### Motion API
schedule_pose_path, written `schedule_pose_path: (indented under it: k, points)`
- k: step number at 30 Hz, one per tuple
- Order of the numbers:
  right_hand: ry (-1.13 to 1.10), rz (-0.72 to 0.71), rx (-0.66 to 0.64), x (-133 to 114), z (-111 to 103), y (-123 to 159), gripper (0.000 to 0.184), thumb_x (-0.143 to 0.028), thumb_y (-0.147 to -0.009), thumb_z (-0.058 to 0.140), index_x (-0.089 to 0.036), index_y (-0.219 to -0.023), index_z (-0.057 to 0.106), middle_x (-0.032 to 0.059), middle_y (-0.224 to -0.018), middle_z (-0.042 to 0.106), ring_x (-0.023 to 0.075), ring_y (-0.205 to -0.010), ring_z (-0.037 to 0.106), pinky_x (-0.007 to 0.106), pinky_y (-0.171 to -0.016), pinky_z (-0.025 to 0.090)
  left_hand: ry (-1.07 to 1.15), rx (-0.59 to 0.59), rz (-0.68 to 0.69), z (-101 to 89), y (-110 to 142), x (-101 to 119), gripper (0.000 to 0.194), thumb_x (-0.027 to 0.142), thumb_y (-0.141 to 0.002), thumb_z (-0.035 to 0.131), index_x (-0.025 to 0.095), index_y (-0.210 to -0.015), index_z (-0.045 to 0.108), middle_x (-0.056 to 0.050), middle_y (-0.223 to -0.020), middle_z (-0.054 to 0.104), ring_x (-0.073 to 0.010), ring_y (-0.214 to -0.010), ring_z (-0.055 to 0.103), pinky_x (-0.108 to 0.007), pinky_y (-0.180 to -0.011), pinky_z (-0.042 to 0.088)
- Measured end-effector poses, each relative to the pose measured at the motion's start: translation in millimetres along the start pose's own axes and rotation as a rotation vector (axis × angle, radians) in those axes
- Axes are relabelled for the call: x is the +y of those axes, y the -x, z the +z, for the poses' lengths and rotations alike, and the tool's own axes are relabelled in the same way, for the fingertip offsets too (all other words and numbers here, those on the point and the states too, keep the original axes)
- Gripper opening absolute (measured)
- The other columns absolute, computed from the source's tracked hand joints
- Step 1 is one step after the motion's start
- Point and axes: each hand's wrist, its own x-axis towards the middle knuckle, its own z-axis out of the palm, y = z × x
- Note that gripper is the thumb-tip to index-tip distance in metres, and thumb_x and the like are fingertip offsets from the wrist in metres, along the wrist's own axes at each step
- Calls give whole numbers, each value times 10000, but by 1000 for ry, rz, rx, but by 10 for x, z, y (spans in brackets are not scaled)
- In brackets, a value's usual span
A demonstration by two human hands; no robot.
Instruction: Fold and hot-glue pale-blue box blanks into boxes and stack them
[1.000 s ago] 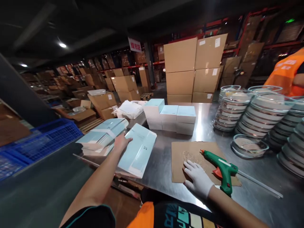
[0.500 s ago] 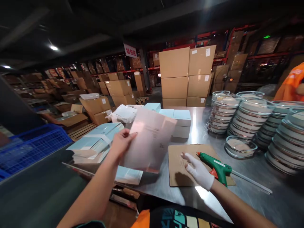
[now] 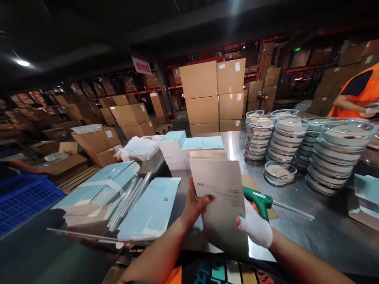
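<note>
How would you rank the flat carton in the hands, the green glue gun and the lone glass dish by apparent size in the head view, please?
1. Flat carton, though nearest the camera.
2. Glass dish.
3. Glue gun, partly hidden, so unsure against the dish.

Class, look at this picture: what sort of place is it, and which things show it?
Most likely a warehouse packing station: stacked brown cartons on the floor, red storage racks behind, and a steel table holding stacked glass dishes.

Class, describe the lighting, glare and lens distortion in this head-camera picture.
Head view: dim hall, one bright ceiling lamp; glare streaks the steel table; wide-angle lens bends the edges; the flat box held in both hands is sharp, while far shelves are dark.
</note>
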Motion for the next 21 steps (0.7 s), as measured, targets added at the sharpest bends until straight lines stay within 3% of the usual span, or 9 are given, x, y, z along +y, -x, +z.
schedule_pose_path:
  k: [2, 5, 7, 9, 11, 13, 17, 19, 21]
  points:
    - [-29, -9, 105, -82, 12, -27, 1187, -927, -875, 657, -210, -1758, 317, 256, -1591, 563, 396, -1509, 549, 591, -1278, 438, -80, 125, 112, 84, -53, -81, 1347, 775, -596, 969, 237, -1648, 322, -139, -1229, 729, -335, -1115, 740, -462, -966, 629]
    - [-7, -32, 324, -160, -74, -93, 1083, -909, -834, 729, -216, -1637, 514, 223, -1504, 641, 372, -1414, 632, 545, -1223, 514, -212, 126, 265, 96, -60, -241, 1605, 790, -551, 986, 215, -1734, 67, -192, -1347, 661, -365, -1231, 706, -511, -1081, 584]
    - [-8, -7, 321, -203, -141, -130, 1016, -937, -770, 762, -188, -1451, 675, 202, -1377, 717, 364, -1274, 709, 497, -1102, 608, -279, 70, 369, 57, -33, -299, 1504, 814, -574, 962, 218, -1717, 186, -225, -1438, 611, -397, -1331, 654, -532, -1117, 561]
    - [3, 33, 336, -238, -164, -168, 910, -948, -760, 751, -162, -1220, 757, 173, -1163, 777, 343, -1086, 753, 473, -984, 648, -338, 13, 477, 27, -7, -281, 1166, 779, -655, 942, 232, -1565, 459, -198, -1392, 636, -396, -1330, 640, -519, -1092, 570]
    - [21, 76, 461, -246, -128, -220, 778, -889, -810, 724, -167, -1100, 747, 133, -1000, 774, 321, -976, 744, 478, -948, 641, -378, -40, 543, 33, 5, -212, 750, 670, -767, 925, 236, -1304, 630, -137, -1230, 681, -342, -1202, 682, -458, -1018, 592]
    - [62, 99, 628, -207, -55, -282, 608, -730, -839, 729, -181, -1099, 709, 110, -995, 760, 310, -980, 727, 481, -953, 624, -361, -48, 554, 70, 15, -150, 528, 583, -860, 885, 234, -1178, 649, -111, -1196, 676, -286, -1106, 704, -391, -937, 601]
    - [133, 13, 819, -47, 71, -372, 495, -437, -762, 705, -213, -1193, 609, 108, -1196, 728, 280, -1086, 696, 448, -999, 585, -239, 61, 560, 107, 93, -176, 749, 660, -899, 821, 296, -1480, 520, -169, -1494, 589, -308, -1240, 692, -405, -953, 610]
    - [102, -38, 786, 0, 70, -376, 498, -380, -776, 666, -229, -1239, 561, 97, -1220, 718, 254, -1082, 697, 413, -969, 591, -328, 36, 572, 67, 147, -222, 701, 664, -914, 804, 297, -1467, 577, -145, -1387, 670, -317, -1264, 683, -444, -1040, 582]
    - [107, -62, 718, 12, -8, -351, 454, -382, -860, 635, -234, -1278, 538, 96, -1198, 720, 240, -1028, 706, 391, -905, 608, -432, -15, 585, 7, 178, -242, 555, 643, -927, 802, 278, -1329, 688, -99, -1199, 736, -296, -1193, 704, -450, -1089, 548]
